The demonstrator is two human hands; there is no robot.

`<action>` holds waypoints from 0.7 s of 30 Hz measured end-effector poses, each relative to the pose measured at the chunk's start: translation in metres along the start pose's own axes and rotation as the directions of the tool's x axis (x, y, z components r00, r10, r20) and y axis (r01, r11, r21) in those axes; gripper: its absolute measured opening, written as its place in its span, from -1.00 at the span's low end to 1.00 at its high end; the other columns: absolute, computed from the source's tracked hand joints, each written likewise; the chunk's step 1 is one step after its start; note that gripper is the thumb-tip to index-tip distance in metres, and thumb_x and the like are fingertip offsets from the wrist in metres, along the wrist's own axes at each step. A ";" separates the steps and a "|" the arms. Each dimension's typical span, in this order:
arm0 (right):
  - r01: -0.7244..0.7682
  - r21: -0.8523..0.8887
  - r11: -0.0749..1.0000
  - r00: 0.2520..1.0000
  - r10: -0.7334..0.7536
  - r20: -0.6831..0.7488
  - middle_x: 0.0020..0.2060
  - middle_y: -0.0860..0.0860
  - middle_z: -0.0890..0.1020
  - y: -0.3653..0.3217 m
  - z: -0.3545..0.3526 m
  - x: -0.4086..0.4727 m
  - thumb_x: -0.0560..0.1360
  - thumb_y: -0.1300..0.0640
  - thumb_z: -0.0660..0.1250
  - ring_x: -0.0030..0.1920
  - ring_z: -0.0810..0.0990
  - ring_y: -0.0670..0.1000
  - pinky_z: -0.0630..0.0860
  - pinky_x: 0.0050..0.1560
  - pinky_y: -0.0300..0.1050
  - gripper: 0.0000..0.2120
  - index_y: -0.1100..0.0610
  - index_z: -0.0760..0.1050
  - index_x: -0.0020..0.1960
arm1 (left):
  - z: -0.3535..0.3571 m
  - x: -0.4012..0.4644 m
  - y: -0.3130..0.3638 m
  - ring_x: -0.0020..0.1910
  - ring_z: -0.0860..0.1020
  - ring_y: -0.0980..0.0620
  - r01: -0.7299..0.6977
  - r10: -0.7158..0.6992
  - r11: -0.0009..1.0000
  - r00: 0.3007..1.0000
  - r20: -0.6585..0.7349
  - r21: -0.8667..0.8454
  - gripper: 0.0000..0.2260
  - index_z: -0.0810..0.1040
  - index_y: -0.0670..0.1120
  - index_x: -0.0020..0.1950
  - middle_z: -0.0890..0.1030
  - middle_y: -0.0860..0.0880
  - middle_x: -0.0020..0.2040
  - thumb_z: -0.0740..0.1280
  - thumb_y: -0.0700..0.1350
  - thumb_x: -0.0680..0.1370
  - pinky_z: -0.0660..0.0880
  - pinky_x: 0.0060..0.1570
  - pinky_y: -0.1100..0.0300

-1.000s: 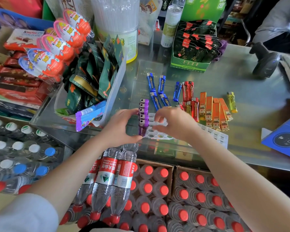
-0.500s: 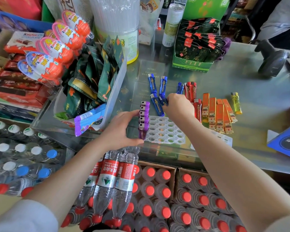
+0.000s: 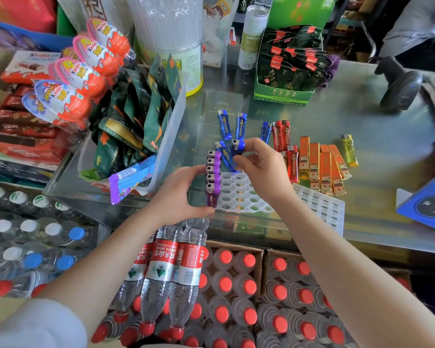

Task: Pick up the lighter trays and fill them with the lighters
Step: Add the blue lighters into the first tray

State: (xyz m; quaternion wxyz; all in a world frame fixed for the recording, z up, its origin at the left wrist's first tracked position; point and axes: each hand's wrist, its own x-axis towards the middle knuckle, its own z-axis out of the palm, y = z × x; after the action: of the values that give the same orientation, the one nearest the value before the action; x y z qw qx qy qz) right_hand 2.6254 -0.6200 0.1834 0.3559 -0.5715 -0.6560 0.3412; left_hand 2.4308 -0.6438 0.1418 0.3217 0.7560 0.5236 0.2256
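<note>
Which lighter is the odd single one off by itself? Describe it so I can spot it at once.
Start at the glass counter and find the block of orange lighters right of the right hand. Just beyond their far right edge lies the yellow lighter, alone. It is the only translucent yellow one; its neighbours are orange, red and blue.

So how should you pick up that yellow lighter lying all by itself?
The yellow lighter lies flat on the glass counter, metal head pointing away, apart from the orange lighters. Probably best to come from above and pinch its long clear body across the two narrow sides, near the middle.
</note>
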 end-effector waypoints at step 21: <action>0.230 -0.297 0.927 0.954 -0.155 0.258 -0.19 -0.07 0.51 0.004 -0.001 0.009 0.46 0.19 0.35 -0.26 0.53 0.04 0.51 -0.18 -0.09 -0.90 0.18 0.49 -0.05 | 0.004 0.002 -0.010 0.20 0.42 0.06 0.006 -0.006 1.000 1.000 0.000 -0.011 -0.35 0.35 0.09 0.26 0.48 0.11 0.16 0.43 0.21 0.22 0.38 0.17 -0.09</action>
State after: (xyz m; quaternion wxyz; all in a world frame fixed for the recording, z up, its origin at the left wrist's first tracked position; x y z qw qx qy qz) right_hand 2.6277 -0.6101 0.1816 0.2111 -0.5112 -0.7929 0.2559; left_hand 2.4277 -0.6406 0.1319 0.3266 0.7527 0.5246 0.2272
